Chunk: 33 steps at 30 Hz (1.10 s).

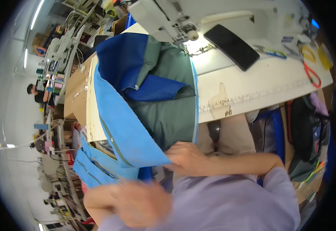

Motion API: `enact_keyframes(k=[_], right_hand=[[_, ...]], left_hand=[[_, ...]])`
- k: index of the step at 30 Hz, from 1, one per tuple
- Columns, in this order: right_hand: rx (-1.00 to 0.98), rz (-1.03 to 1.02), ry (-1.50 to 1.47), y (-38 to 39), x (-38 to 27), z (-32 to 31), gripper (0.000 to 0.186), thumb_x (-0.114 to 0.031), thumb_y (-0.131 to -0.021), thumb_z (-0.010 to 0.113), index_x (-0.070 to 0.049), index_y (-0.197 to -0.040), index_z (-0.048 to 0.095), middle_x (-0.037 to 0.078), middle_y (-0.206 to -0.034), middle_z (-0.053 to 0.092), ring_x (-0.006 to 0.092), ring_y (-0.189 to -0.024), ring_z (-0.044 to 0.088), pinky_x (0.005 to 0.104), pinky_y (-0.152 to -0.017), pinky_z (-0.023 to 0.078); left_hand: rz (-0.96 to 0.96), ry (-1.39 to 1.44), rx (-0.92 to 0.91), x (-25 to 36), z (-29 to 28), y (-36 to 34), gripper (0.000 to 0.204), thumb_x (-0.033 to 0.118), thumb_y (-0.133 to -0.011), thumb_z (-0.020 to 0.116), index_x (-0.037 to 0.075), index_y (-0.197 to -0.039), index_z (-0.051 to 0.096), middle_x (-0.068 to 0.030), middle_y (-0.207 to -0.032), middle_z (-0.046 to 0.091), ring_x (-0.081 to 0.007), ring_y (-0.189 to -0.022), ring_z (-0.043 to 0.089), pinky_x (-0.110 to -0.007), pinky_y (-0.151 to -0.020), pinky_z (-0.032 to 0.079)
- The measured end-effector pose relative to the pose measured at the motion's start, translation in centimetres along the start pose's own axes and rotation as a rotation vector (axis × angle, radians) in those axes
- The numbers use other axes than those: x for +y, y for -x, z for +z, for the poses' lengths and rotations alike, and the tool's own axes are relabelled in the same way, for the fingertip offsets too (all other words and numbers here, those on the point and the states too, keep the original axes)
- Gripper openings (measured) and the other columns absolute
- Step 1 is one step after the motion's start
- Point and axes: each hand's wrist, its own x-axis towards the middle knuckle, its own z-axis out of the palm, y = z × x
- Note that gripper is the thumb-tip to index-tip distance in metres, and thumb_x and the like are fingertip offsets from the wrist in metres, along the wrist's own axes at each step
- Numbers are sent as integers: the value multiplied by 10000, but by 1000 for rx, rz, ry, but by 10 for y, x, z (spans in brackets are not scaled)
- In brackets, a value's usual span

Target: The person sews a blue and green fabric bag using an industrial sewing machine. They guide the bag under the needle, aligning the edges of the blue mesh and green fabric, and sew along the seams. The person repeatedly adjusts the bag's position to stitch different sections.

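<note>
A garment (164,111) of dark green cloth with royal blue mesh lining and a light blue panel (125,131) lies across the white sewing table (260,88) and hangs over its front edge. My right hand (187,158) reaches across my body and grips the garment's lower edge where the light blue panel ends. My left hand (145,202) is lower, in front of my lilac shirt, and blurred by motion. Whether it holds anything cannot be told.
A white sewing machine (168,19) stands at the back, its needle area just beyond the garment. A black phone (231,46), red-handled scissors (310,75) and small tools lie to the right. More light blue pieces (95,165) hang lower left. A dark bag (306,127) sits right.
</note>
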Motion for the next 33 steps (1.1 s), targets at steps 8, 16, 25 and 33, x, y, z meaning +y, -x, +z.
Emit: enact_keyframes(k=[8, 16, 25, 33], right_hand=[[222, -403, 236, -29, -78, -32, 237, -131, -727, 666, 33, -893, 711, 136, -971, 707, 270, -955, 668, 400, -959, 534], [89, -336, 505, 39, -52, -29, 286, -130, -748, 657, 52, -958, 728, 170, -1129, 713, 304, -1082, 651, 420, -1032, 509], [154, -249, 619, 53, -44, -11, 188, -152, -758, 658, -13, -875, 709, 74, -918, 601, 227, -932, 569, 330, -829, 479], [144, -235, 560, 68, 6, 1, 157, -142, -778, 674, -59, -901, 725, 11, -814, 532, 171, -815, 557, 301, -699, 441]], left_hand=[[-363, 207, -46, -18, 51, 37, 289, 46, -942, 609, 11, -1212, 705, -176, -1227, 718, -329, -1078, 705, -417, -958, 572], [-766, 821, 93, -71, 41, 44, 295, 58, -944, 607, 4, -1221, 692, -157, -1213, 725, -313, -1047, 717, -422, -923, 596], [-1151, 1090, 256, -159, 48, 106, 303, 70, -947, 604, -3, -1231, 678, -136, -1197, 733, -296, -1012, 730, -428, -883, 624], [-718, 237, 1315, -176, -36, 84, 403, -37, -930, 555, -72, -1329, 605, -173, -1187, 686, -264, -987, 698, -366, -825, 632]])
